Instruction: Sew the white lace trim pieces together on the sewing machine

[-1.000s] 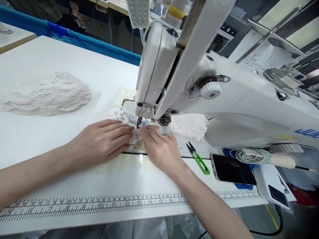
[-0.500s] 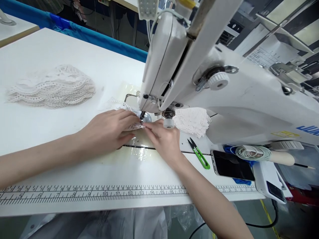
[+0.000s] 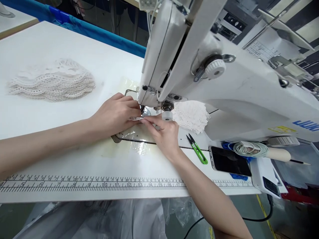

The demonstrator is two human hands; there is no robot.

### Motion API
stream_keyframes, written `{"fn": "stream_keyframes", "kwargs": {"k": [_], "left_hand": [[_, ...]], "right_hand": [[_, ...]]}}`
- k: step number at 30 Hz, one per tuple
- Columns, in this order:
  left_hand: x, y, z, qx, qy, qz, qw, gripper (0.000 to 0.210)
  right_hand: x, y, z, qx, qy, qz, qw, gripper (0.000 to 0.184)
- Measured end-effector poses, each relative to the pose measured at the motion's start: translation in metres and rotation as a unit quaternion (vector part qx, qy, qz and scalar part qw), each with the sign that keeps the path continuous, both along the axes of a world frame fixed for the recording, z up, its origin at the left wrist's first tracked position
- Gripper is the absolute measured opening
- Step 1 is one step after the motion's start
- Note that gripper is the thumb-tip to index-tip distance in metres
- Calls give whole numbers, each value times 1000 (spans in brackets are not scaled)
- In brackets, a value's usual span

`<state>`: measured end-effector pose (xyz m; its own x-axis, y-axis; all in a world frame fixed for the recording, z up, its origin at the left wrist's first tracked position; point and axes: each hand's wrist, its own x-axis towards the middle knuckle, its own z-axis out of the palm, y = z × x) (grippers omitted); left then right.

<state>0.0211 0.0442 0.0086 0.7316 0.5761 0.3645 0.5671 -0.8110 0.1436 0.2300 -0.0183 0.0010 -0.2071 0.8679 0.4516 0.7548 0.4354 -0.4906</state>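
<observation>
A small piece of white eyelet lace [image 3: 135, 118] lies by the presser foot [image 3: 142, 109] of a white sewing machine [image 3: 159, 56]. My left hand [image 3: 118, 111] is closed on the lace from the left, its fingers bent and covering most of the piece. From the right, my right hand [image 3: 163, 132] pinches the lace's end between thumb and forefinger, close in front of the foot. The needle tip is hidden by the foot and fingers.
A stack of white lace [image 3: 52, 83] lies at left, and more gathered lace [image 3: 191, 116] sits behind my right hand. Green thread snips [image 3: 198, 149], a phone [image 3: 230, 161] and a white box [image 3: 265, 177] lie at right. A ruler strip [image 3: 104, 184] runs along the front edge.
My left hand has moved in over the lace, which shows less now and no longer spreads out behind the fingers. My right hand keeps its pinch. The view has shifted slightly.
</observation>
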Motion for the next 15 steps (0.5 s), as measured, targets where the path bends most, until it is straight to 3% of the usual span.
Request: {"fn": "stream_keyframes", "kwargs": {"k": [3,7,15], "left_hand": [[-10,-8,3,60,25,-50,997,31],[-17,-27,-2,182,22,-64,981,35],[-23,-34,-23,161,7,-76,984,33]], "right_hand": [[0,-6,-1,38,-78,45,995,22],[1,-17,1,154,-201,71,965,18],[3,-26,7,163,-242,101,951,19]]}}
